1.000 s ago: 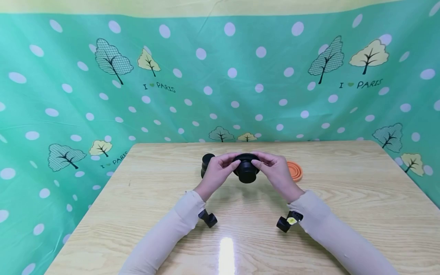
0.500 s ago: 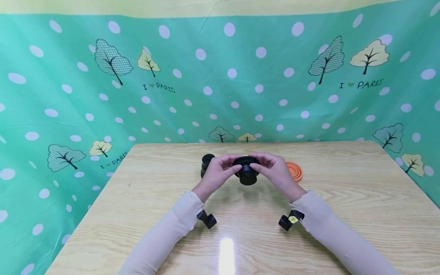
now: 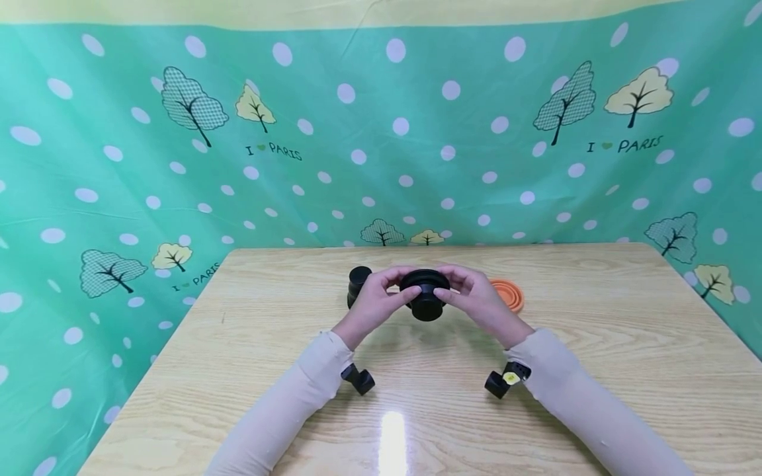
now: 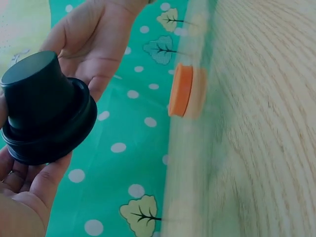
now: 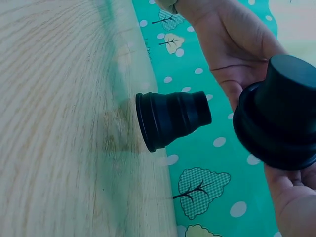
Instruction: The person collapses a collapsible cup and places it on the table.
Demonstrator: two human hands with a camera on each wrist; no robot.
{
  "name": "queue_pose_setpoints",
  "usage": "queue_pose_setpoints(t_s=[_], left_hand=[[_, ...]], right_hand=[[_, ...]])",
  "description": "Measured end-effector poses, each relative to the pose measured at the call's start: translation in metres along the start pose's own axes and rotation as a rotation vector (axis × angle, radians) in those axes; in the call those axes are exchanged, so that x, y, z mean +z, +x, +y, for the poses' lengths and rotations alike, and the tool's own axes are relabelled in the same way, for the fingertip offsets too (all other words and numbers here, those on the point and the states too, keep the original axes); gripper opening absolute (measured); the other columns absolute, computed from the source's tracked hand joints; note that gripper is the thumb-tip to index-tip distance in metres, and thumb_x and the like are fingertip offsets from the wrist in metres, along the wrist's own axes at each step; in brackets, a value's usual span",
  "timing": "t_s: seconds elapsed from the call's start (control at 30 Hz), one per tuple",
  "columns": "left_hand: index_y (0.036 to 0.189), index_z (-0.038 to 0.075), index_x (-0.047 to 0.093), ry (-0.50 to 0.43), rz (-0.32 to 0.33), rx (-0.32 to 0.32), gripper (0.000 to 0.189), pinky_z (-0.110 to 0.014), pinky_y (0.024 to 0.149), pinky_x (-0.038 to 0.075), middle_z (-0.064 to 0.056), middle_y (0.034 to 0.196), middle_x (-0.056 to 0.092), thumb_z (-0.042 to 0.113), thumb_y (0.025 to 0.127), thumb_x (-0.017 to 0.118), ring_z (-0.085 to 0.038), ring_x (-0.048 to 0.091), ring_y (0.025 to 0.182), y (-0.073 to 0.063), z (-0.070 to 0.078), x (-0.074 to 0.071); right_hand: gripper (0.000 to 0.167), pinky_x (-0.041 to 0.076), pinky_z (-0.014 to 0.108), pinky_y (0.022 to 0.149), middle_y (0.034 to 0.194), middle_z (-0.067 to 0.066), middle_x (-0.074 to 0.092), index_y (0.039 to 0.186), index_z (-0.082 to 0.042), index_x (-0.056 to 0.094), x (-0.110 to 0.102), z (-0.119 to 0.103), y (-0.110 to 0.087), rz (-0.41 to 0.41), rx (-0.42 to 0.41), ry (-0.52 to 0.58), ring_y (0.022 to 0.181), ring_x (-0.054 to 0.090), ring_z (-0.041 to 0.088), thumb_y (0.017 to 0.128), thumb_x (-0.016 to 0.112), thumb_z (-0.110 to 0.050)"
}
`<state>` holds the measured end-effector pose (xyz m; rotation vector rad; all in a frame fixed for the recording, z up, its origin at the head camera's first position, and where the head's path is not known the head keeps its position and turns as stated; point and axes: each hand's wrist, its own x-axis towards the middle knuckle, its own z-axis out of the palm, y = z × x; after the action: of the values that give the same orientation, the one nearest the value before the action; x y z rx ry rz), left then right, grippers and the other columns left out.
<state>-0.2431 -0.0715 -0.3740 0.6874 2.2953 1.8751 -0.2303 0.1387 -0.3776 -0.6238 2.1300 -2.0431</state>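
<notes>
Between both hands, above the table, is a black collapsible cup [image 3: 426, 305], partly folded down, its narrow base tilted toward me. My left hand [image 3: 376, 299] holds its left side, thumb on the narrow part and fingers behind the wide rim. On the other side, my right hand [image 3: 479, 299] grips it the same way. The left wrist view shows the cup [image 4: 39, 98] with its stepped wall pushed together under a smooth base. A second black collapsible cup [image 5: 173, 118] stands extended, wide end down, behind my left hand. Fingers behind the rim are partly hidden.
An orange collapsible cup [image 3: 508, 295], folded flat, lies on the table just beyond my right hand. The wooden table [image 3: 286, 311] ends at a green dotted cloth [image 3: 333, 132] at the back. Wrist cameras [image 3: 362, 382] hang below both forearms.
The held cup has dipped slightly and shifted a little left, with its tilt changing slightly. Both hands keep their grip on it; the other cups stay in place.
</notes>
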Motion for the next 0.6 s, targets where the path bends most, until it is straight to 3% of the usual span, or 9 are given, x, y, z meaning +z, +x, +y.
queue_pose_setpoints(t_s=[0.33,0.6], left_hand=[[0.105,0.006,0.064,0.117,-0.022,0.070,0.022,-0.029,0.072,0.051,-0.005,0.102,0.065,0.022,0.090,0.066,-0.014,0.057,0.091,-0.0014,-0.0017,-0.0021],[0.102,0.001,0.061,0.107,-0.013,0.067,0.020,-0.027,0.072,0.055,-0.011,0.100,0.063,0.015,0.089,0.066,-0.013,0.057,0.089,0.0017,-0.0030,0.0000]], right_hand=[[0.041,0.051,0.024,0.087,0.116,0.014,0.060,0.125,0.003,0.054,0.0010,0.0005,0.0001,-0.008,-0.021,-0.046,0.110,0.057,0.011,0.089,0.066,-0.012],[0.036,0.054,0.026,0.082,0.112,0.015,0.061,0.121,0.003,0.056,0.0044,-0.0004,0.0007,0.001,-0.056,-0.085,0.102,0.060,0.011,0.089,0.066,-0.011]])
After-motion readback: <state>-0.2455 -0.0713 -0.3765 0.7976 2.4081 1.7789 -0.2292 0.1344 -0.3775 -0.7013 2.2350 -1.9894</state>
